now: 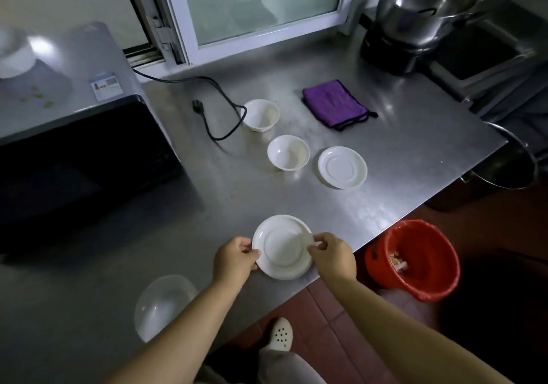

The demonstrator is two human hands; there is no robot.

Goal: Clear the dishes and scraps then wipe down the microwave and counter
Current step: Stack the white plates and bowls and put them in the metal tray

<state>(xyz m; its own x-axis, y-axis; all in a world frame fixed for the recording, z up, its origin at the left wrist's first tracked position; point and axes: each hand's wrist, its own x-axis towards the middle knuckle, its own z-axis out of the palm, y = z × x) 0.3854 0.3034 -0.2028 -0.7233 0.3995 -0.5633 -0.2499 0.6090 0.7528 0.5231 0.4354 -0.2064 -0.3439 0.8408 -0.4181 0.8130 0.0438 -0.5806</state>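
Stacked saucers (283, 247): near the counter's (385, 205) front edge, two white saucers, one on the other, likely gathered to carry off together.
Left hand (234, 260): pinches the stack's left rim, steadying it.
Right hand (333, 254): fingers curled, pinching the right rim.
Remaining dishes: two bowls (288, 152) and a saucer (342, 167) farther back, well apart.
Purple cloth (335, 104): folded, unused; wiping likely comes afterwards.
Red bin (413, 260): on the floor just beside the counter, scraps inside.
Microwave (80, 158): on the left.

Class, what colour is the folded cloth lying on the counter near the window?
Purple with dark edging, the cloth shows best in the head view.
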